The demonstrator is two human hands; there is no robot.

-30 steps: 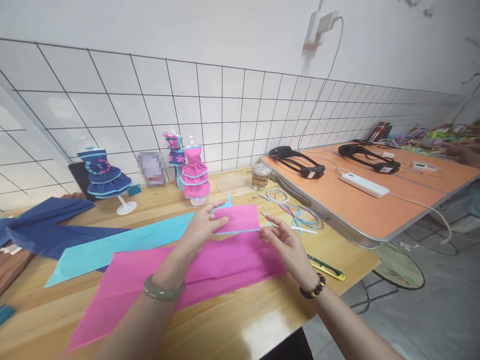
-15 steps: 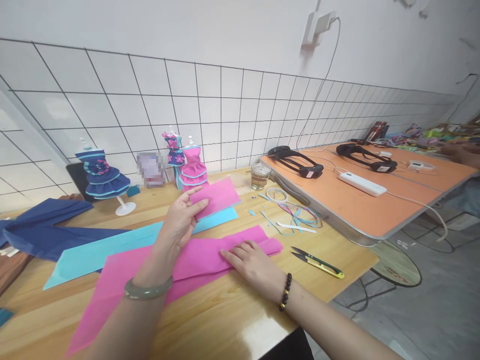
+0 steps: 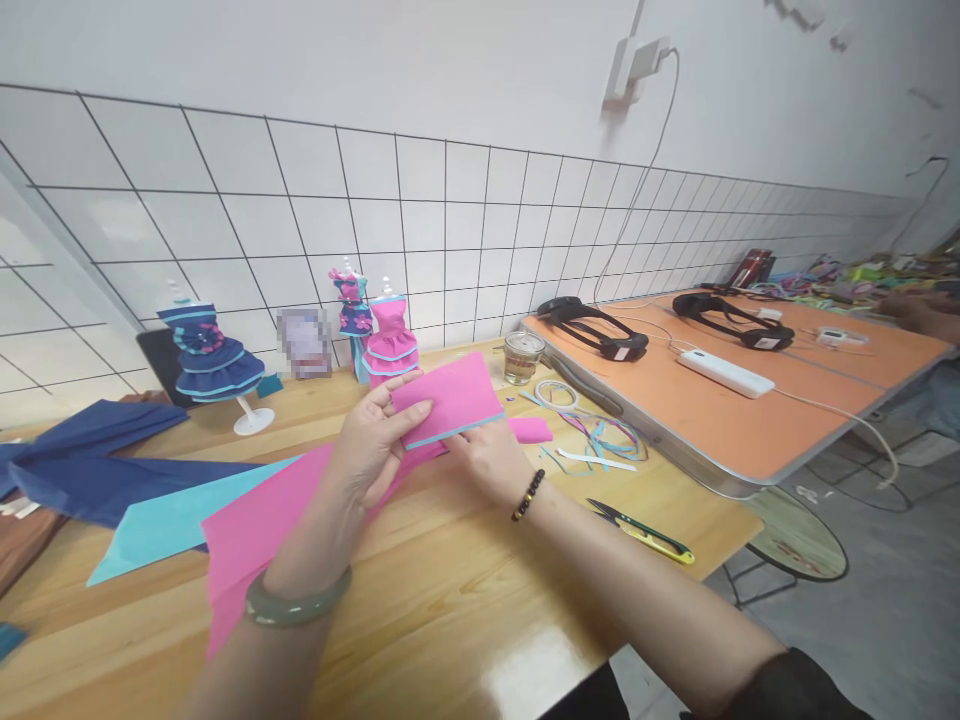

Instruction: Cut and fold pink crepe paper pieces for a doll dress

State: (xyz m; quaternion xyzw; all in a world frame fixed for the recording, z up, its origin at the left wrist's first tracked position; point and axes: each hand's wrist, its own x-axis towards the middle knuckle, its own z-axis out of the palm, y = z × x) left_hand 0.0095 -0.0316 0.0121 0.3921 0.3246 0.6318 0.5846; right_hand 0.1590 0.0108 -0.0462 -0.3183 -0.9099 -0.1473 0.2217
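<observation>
My left hand [image 3: 375, 437] pinches a small pink cloth rectangle [image 3: 450, 396] with a light blue lower edge, thumb on top. My right hand [image 3: 491, 462] is curled just below that edge, and its fingertips are hidden behind the piece. Beneath both hands lies a large pink cloth [image 3: 262, 510], creased and spread across the wooden table. A light blue cloth strip [image 3: 172, 515] sticks out from under it on the left. Thread snips [image 3: 645, 533] with a yellow and dark green handle rest to the right of my right hand.
Dressed doll stands, one with a blue dress [image 3: 217, 365] and one with a pink dress [image 3: 390, 340], stand along the wall. A glass [image 3: 523, 357], a tape roll [image 3: 557, 395] and ribbon scraps [image 3: 611, 440] lie right. Black headsets [image 3: 592, 328] sit on the orange table [image 3: 750, 430].
My right hand has moved away from me and in under the small piece. The large pink cloth has shifted away too, covering more of the blue strip. The small piece has moved slightly right.
</observation>
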